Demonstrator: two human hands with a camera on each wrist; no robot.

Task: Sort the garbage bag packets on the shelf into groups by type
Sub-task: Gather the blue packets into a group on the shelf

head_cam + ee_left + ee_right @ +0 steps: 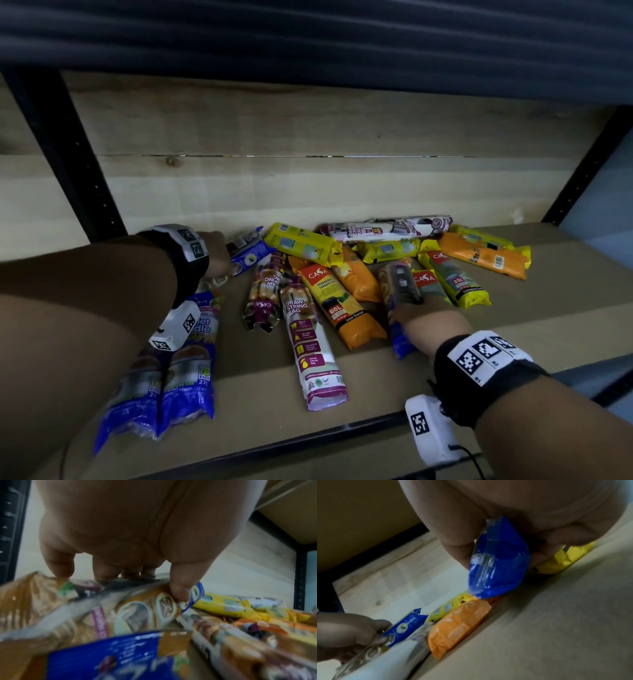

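Observation:
Mixed garbage bag packets lie in a heap on the shelf board (428, 377). My left hand (222, 262) grips one end of a blue packet (251, 255) at the heap's back left; in the left wrist view the thumb (180, 591) presses its blue end (197, 592) and the fingers curl over the top. My right hand (414, 308) grips a blue-ended packet (399, 284) at the front right, and its blue end (498, 563) sticks out between thumb and fingers. Two matching blue packets (188, 387) lie side by side at the front left.
A white draw string packet (311, 346) and an orange Casa packet (339, 305) lie mid-shelf, with yellow packets (301, 243) and an orange one (483, 260) behind. Black uprights (68, 154) stand at both sides, and a wooden back panel (308, 137) closes the rear.

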